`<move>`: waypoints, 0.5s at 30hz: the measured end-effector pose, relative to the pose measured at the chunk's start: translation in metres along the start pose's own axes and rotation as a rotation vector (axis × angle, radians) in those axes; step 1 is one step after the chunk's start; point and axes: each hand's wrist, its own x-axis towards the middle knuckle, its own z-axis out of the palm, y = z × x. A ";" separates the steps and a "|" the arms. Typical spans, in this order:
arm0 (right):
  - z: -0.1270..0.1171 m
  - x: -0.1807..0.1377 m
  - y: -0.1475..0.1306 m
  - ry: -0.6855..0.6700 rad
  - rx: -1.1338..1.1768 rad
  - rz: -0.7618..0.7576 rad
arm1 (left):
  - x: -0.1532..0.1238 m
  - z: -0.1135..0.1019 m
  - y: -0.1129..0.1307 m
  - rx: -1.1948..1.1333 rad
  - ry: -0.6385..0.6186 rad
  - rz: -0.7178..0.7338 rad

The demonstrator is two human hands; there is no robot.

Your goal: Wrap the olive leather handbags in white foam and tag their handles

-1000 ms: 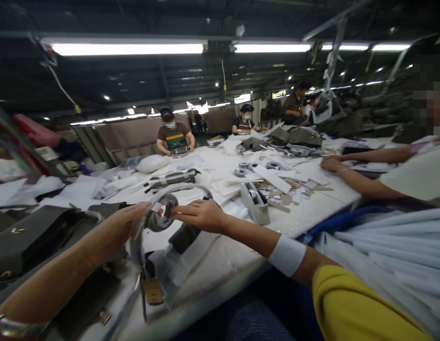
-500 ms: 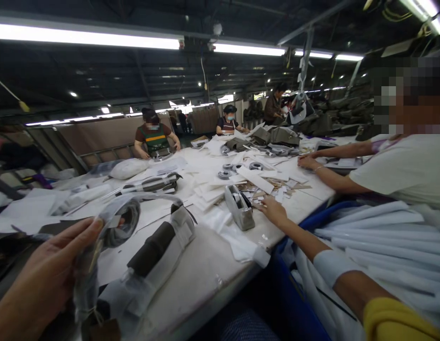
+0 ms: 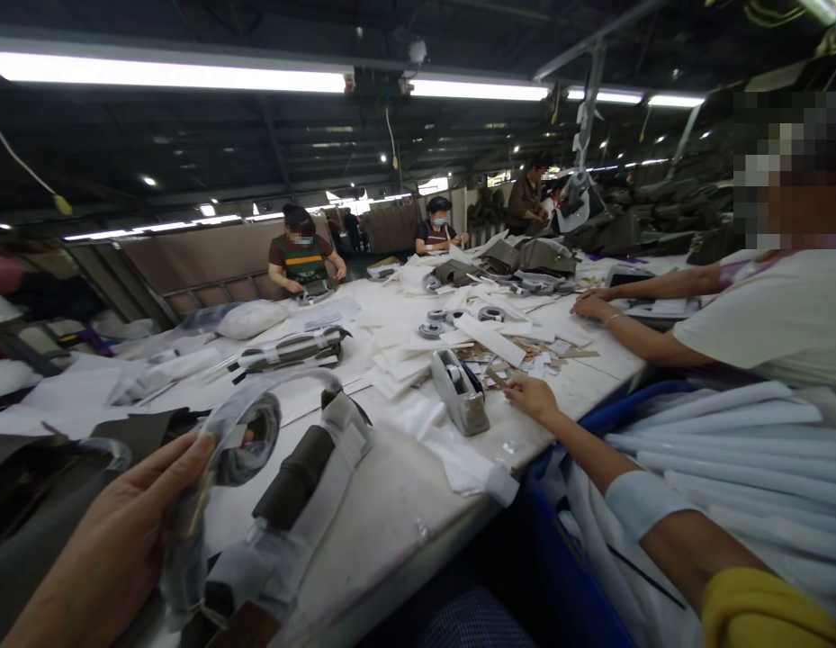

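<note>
We have a rolled strap in clear plastic, left of the middle of the frame. Our left hand, low on the left, is grasping it, with the thumb on top and the plastic hanging down below. A brown tag is near the bottom edge, under the plastic.

Just beside the strap, a dark roll partly wrapped in white lies on the white table. Our right hand, right of the middle, has its fingertips bent in at the end of a thin brown strip. We cannot tell if they are gripping it.

Next to that strip is a gray tape holder, and a pile of card bits is just behind. At the left edge we see dark bags. At the lower right a blue bin holds long white sheets. Another person's hands rest together at the table, on the right.
</note>
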 end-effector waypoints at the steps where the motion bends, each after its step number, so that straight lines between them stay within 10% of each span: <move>1: -0.004 -0.001 -0.003 -0.001 0.043 0.002 | -0.002 0.002 0.002 -0.027 -0.013 -0.012; 7: -0.017 -0.034 -0.079 -0.055 0.323 -0.150 | -0.008 0.005 0.005 -0.171 -0.135 -0.019; 15: -0.007 -0.144 -0.251 -0.631 0.768 -0.470 | -0.013 0.006 0.005 -0.155 -0.299 0.216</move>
